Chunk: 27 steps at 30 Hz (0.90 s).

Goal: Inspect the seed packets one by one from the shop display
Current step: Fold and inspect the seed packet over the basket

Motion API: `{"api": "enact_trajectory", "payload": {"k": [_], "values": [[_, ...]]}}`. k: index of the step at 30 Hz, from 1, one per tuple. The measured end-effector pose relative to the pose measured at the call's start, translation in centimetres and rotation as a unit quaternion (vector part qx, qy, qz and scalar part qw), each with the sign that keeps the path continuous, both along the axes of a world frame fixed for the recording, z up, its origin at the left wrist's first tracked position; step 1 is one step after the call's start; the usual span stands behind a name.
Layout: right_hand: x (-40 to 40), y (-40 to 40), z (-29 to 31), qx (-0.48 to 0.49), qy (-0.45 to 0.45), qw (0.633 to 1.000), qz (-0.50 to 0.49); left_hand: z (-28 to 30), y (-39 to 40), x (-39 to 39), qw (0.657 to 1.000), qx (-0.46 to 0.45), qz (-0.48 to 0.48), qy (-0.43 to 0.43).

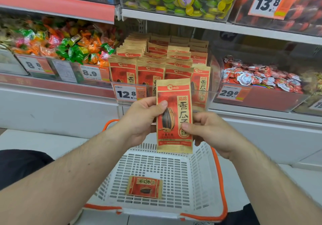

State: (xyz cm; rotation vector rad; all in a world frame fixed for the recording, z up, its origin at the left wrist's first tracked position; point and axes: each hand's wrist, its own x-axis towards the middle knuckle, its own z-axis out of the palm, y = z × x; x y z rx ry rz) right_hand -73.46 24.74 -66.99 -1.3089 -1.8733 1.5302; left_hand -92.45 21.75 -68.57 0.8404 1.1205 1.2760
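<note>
The shelf (244, 108) carries clear bins (211, 96) — one holds upright rows of red-and-gold seed packets (149, 62), its neighbours wrapped sweets (69, 47) and what look like small sealed cups (261, 78). Below, a white basket (200, 163) holds one packet (144, 187) lying flat.

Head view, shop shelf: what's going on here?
A person holds one seed packet upright in both hands, left hand pinching its left edge, right hand its lower right. More packets stand in the display bin behind. One packet lies flat in the white basket below.
</note>
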Motion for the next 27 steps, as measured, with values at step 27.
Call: {"api": "enact_trajectory", "payload": {"k": [27], "values": [[-2.4,-1.3,-1.1,0.229,0.004,0.972,-0.043,-1.3,-0.9,0.7,0.980,-0.008,-0.184,0.078]]}}
